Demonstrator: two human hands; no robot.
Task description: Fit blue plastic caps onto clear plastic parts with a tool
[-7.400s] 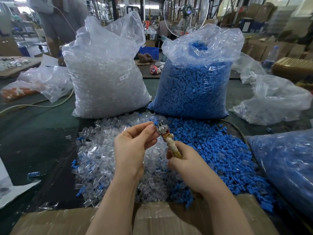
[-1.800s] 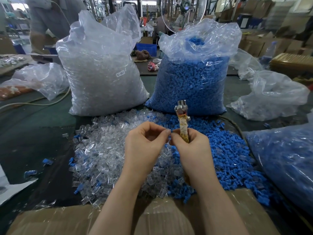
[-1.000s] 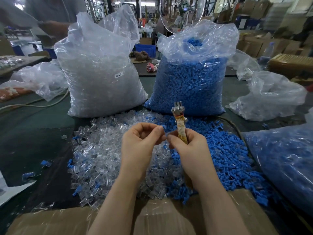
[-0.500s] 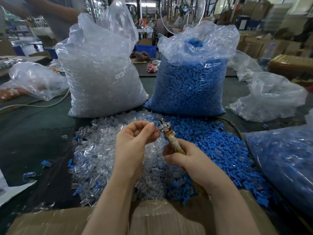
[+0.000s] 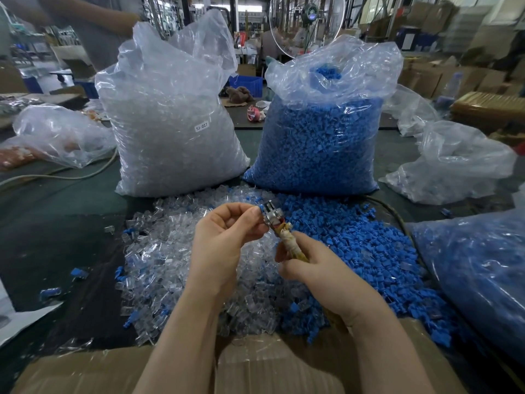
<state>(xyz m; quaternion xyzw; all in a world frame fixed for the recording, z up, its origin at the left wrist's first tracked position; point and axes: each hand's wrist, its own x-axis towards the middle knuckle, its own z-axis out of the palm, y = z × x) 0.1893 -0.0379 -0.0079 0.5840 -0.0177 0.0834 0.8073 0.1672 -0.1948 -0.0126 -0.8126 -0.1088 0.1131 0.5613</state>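
Metal-headed tool [image 5: 274, 220], upright a second ago, now tilts from gripping right hand [image 5: 309, 265] toward pinching left hand [image 5: 227, 237].

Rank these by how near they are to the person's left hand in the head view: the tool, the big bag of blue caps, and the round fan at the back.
From the left hand:
1. Tool, right beside the fingertips, held by the right hand.
2. Bag of blue caps, standing behind the piles, to the right.
3. Fan, far back beyond the bags.
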